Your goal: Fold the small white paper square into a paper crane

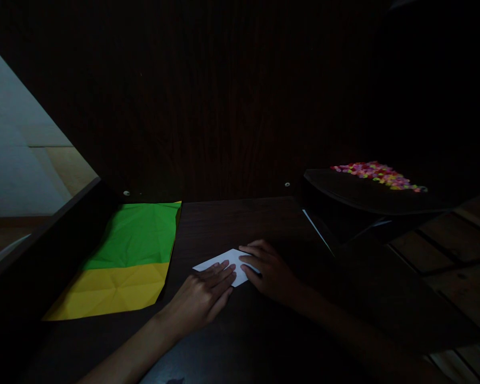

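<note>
A small white piece of paper (223,260) lies flat on the dark wooden desk (232,218), folded into a narrow pointed shape. My left hand (202,295) rests flat with its fingertips pressing on the paper's near edge. My right hand (266,269) lies over the paper's right end, fingers spread and pressing down. Neither hand lifts the paper. The scene is very dim.
A creased green sheet (138,233) overlaps a creased yellow sheet (114,290) at the desk's left. At the right a dark raised box or lid (344,194) carries a heap of small colourful pieces (378,175). A dark wooden back panel (224,106) rises behind the desk.
</note>
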The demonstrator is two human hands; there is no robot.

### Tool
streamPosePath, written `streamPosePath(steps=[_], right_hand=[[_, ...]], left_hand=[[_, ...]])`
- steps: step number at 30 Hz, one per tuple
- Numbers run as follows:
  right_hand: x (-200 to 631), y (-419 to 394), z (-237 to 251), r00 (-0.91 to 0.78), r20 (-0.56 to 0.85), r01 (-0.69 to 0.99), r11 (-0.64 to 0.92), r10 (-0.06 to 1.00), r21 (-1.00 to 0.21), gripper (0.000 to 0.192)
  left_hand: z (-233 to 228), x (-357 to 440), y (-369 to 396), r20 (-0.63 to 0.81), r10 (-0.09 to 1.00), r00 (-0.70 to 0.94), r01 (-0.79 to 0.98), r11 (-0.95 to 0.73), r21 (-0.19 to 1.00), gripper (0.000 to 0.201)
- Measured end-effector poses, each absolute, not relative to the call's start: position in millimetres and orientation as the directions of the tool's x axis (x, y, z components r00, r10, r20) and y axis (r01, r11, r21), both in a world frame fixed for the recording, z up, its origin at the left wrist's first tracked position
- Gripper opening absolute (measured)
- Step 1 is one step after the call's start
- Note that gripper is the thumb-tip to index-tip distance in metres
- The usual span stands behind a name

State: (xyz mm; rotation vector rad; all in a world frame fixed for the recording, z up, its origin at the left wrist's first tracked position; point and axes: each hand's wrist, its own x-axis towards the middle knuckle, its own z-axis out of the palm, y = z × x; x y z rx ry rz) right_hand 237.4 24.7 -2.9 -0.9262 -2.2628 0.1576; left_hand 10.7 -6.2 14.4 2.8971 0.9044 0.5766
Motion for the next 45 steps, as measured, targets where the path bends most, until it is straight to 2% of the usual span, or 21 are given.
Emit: streamPosePath(steps=[6,10,18,27,31,39,45], right_hand=[[236.6,25.1,-2.5,-0.566,0.474,0.585,0.734,0.675,-0.347,0.018],[236.8,25.2,-4.0,-0.579,0.478,0.561,0.748,0.661,-0.354,0.019],[236.1,28.0,-7.2,-0.551,0.474,0.503,0.726,0.687,-0.468,0.018],[238.0,27.7,-8.0,-0.499,0.487,0.423,0.692,0.717,-0.585,0.028],[237.7,27.6,-3.8,-0.504,0.449,0.397,0.66,0.738,-0.638,0.03],[239.0,30.9,-1.4,-0.495,0.431,0.305,0.615,0.755,-0.727,0.025],[239.6,30.6,0.2,-0.517,0.407,0.291,0.602,0.753,-0.744,0.021]], left_hand=[[12.6,9.4,-5.7,0.319,0.562,0.763,0.551,-0.824,0.133,0.034],[12.7,8.6,-5.7,0.334,0.565,0.755,0.559,-0.82,0.124,0.034],[10.6,9.0,-5.6,0.357,0.558,0.749,0.561,-0.821,0.107,0.035],[12.2,9.2,-6.6,0.344,0.583,0.736,0.565,-0.809,0.161,0.034],[13.0,10.1,-8.3,0.348,0.635,0.689,0.601,-0.77,0.214,0.03],[9.6,10.3,-9.3,0.367,0.725,0.583,0.605,-0.689,0.399,0.031],[5.5,9.7,-7.1,0.352,0.713,0.607,0.589,-0.701,0.403,0.032]])
